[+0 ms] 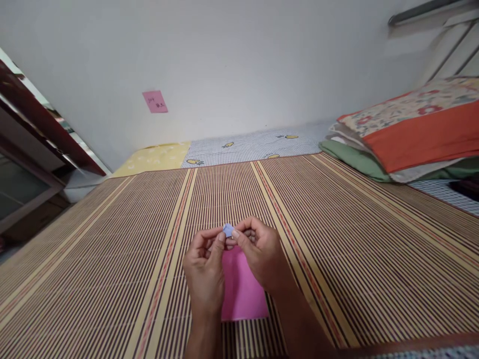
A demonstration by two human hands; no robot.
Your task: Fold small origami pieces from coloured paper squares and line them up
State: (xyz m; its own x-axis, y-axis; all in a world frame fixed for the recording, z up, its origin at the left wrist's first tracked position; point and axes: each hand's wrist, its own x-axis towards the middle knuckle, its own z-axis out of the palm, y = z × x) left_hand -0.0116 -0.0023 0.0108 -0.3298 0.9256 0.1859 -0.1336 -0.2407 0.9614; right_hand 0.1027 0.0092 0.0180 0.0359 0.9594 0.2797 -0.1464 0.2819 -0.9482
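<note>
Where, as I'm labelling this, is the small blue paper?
In the head view, the blue paper is below-left of centre, held by left hand and right hand, near the pink sheet.

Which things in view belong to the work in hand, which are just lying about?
In the work:
blue piece, held by left hand and right hand
pink sheet beneath them, probably

Just there:
folded bedding, right
pink note on the wall

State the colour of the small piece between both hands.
The small piece is light blue, clearest in head view.
</note>
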